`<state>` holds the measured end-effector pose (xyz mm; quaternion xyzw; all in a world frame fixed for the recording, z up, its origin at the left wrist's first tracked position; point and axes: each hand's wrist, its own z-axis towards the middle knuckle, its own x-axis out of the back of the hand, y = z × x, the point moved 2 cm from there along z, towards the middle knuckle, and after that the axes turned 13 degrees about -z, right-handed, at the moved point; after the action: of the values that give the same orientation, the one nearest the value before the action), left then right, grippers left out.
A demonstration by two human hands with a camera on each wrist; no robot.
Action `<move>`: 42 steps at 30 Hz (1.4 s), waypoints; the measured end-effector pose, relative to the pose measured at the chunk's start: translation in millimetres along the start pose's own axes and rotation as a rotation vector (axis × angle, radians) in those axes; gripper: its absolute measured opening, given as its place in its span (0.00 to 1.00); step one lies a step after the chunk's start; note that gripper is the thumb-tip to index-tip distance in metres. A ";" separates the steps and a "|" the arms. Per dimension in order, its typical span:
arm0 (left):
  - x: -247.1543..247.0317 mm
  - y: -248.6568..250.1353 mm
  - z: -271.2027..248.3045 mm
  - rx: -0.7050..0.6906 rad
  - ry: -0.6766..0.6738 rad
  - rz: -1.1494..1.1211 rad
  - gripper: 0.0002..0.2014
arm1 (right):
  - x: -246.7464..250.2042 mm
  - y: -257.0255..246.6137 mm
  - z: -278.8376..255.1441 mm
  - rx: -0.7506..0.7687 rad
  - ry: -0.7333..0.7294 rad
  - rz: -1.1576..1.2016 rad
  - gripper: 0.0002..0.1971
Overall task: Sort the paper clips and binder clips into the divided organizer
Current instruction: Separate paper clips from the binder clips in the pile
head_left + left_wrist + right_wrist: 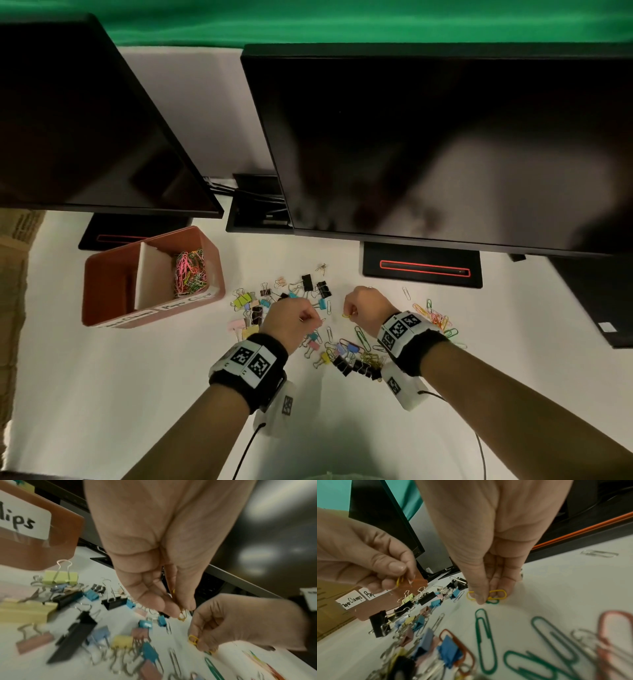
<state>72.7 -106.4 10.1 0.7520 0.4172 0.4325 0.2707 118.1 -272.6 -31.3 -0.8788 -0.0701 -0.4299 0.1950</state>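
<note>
The red-brown divided organizer (113, 253) stands at the left, and its right compartment holds coloured paper clips (190, 274). Mixed binder clips (274, 301) and loose paper clips (435, 318) lie scattered on the white table. My left hand (317, 320) hovers over the pile, thumb and fingers pinching a small yellow paper clip (182, 615). To its right, my right hand (349, 313) pinches a yellow paper clip (496, 594) and a green one (493, 601) just above the table. The organizer's left compartment is in shadow.
Two dark monitors (445, 144) overhang the back of the table on black stands (423, 270). Large green paper clips (485, 639) and more black binder clips (356, 366) lie near my right wrist. White labels (352, 600) mark the organizer's front.
</note>
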 end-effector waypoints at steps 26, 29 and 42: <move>-21.0 -41.5 3.9 0.111 0.066 0.204 0.09 | -14.5 15.4 -25.3 -0.015 0.017 0.027 0.12; -27.7 -39.6 6.0 0.119 0.084 0.224 0.08 | -12.0 21.7 -20.9 -0.053 -0.001 0.044 0.16; -30.3 -40.2 9.7 0.079 0.053 0.404 0.07 | -17.6 17.5 -22.4 -0.005 -0.007 -0.091 0.09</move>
<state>56.9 -112.6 -38.2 0.8188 0.2815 0.4810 0.1375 96.0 -296.8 -37.5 -0.8767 -0.1094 -0.4355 0.1727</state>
